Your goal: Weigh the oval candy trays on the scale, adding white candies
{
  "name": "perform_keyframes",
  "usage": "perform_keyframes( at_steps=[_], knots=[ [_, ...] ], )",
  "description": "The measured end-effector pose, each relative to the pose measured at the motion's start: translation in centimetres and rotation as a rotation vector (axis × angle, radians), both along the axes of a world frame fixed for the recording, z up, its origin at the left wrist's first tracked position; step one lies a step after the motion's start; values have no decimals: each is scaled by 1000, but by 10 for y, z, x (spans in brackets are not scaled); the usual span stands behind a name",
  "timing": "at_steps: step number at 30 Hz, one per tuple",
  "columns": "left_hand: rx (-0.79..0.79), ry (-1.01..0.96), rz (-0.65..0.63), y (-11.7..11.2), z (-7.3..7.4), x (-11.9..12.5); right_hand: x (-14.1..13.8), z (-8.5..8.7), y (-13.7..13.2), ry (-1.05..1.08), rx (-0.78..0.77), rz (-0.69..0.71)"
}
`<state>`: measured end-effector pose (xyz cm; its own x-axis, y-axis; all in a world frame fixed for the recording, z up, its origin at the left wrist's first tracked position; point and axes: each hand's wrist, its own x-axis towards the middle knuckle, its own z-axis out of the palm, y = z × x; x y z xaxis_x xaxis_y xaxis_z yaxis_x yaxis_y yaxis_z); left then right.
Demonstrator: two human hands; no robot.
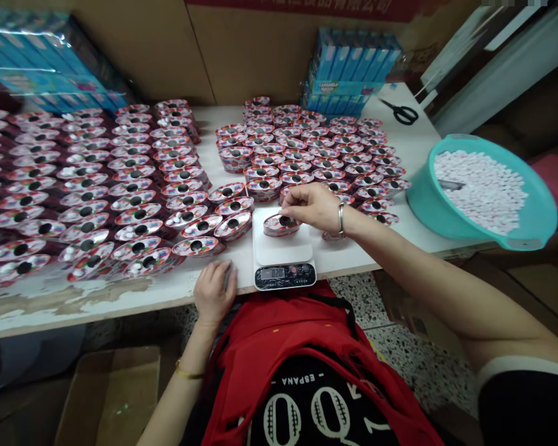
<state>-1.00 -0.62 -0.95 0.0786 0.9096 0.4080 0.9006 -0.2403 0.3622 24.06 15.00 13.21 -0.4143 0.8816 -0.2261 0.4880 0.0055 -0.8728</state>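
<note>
A small kitchen scale [283, 249] stands at the table's front edge, its display lit with digits that look like 82.0. On its white plate sits a red and white oval container [279, 225] with a dark round hole in its top. My right hand [314, 207] hovers over that container, thumb and fingers pinched together beside the hole. Whatever may be between the fingertips is too small to make out. Left of the scale, my left hand [215, 291] rests on the table edge with its fingers curled in, and no object shows in it.
Rows of similar containers [137, 214] fill the table's left side; several hold white pieces on top. Another group [307, 152] stands behind the scale. A teal basin [446, 210] of white pieces with a scoop, black scissors [404, 114] and wrapped blue boxes [348, 74] surround it.
</note>
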Motion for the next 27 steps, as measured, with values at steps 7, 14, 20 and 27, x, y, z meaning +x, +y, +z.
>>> perform_keyframes(
  at_steps=[7, 14, 20, 27],
  knots=[
    [-6, -9, -10, 1, -1, -2, -12, 4, -5, -289, 228, 125],
    [-9, -4, -14, -1, 0, -3, -15, 10, -4, -296, 204, 86],
    [0, 11, -11, 2, 3, -1, -18, 9, -8, -150, 169, 51],
    [24, -60, -23, -6, 5, -13, 44, 8, 9, 86, 279, -243]
  ],
)
